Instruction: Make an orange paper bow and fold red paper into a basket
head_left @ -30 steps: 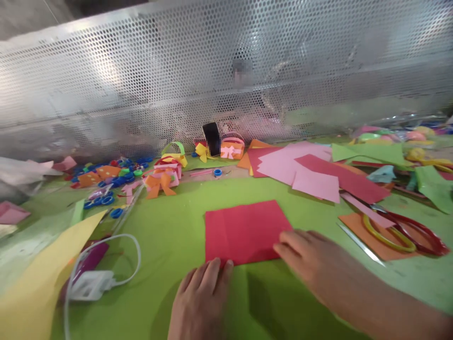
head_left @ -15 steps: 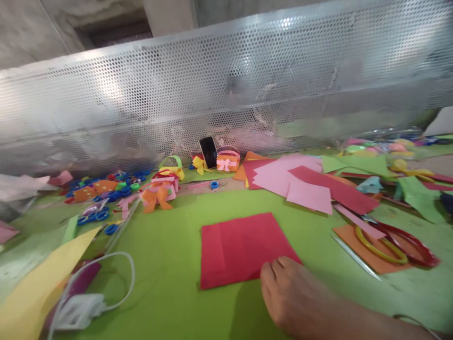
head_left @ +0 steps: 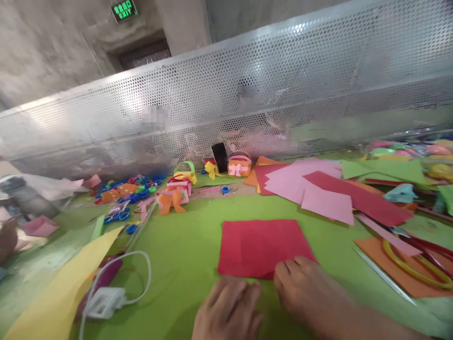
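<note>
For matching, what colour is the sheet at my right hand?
Red: the paper sheet shows best in the head view.

The left hand [head_left: 229,309] is blurred, its wrist cut off by the bottom edge, while the right hand [head_left: 300,288] covers part of the red paper's near side [head_left: 262,248]; what looks like another person's hand [head_left: 7,240] is cropped at the left, the scissors [head_left: 437,283] run past the right edge, pixelated patches [head_left: 155,117] mask spots on the metal mesh [head_left: 318,61], and many bits in the blue heap [head_left: 142,193] are too small to identify
</note>
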Demonstrator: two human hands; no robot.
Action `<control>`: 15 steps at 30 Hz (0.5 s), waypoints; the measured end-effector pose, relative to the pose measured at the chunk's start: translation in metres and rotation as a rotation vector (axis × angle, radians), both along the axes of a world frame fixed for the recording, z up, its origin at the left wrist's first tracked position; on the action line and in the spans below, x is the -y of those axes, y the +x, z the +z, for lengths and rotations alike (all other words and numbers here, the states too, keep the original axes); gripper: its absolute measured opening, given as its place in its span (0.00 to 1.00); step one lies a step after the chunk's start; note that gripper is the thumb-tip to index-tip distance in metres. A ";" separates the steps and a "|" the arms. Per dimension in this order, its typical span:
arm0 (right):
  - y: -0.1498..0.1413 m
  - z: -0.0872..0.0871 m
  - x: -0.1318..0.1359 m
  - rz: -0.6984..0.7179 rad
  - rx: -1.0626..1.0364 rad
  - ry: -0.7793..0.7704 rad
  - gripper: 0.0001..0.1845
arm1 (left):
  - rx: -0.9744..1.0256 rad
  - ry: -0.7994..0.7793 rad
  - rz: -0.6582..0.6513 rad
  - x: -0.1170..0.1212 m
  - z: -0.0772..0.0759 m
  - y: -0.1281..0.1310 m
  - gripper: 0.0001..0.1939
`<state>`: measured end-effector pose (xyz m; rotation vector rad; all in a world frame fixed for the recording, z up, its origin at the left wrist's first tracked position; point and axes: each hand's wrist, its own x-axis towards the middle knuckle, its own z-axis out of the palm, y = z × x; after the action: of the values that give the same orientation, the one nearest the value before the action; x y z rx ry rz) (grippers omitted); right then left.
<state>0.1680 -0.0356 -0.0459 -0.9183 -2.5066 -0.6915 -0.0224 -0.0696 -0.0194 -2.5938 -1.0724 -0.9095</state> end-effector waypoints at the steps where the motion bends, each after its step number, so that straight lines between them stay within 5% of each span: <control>1: 0.001 0.002 0.000 -0.002 -0.031 0.006 0.11 | -0.032 -0.012 0.030 -0.007 0.006 0.000 0.11; 6: 0.014 0.020 -0.003 -0.006 -0.143 0.029 0.13 | -0.270 -0.083 0.148 -0.039 0.020 -0.003 0.11; 11: 0.023 0.033 -0.007 0.014 -0.204 -0.013 0.14 | -0.324 0.052 0.091 -0.057 0.023 -0.002 0.08; 15: 0.027 0.037 -0.012 0.012 -0.255 -0.045 0.15 | -0.231 0.135 -0.039 -0.066 0.045 0.004 0.10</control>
<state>0.1949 -0.0240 -0.0092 -0.9427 -2.3077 -0.4823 -0.0186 -0.0037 0.0258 -2.5395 -0.8708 -0.6451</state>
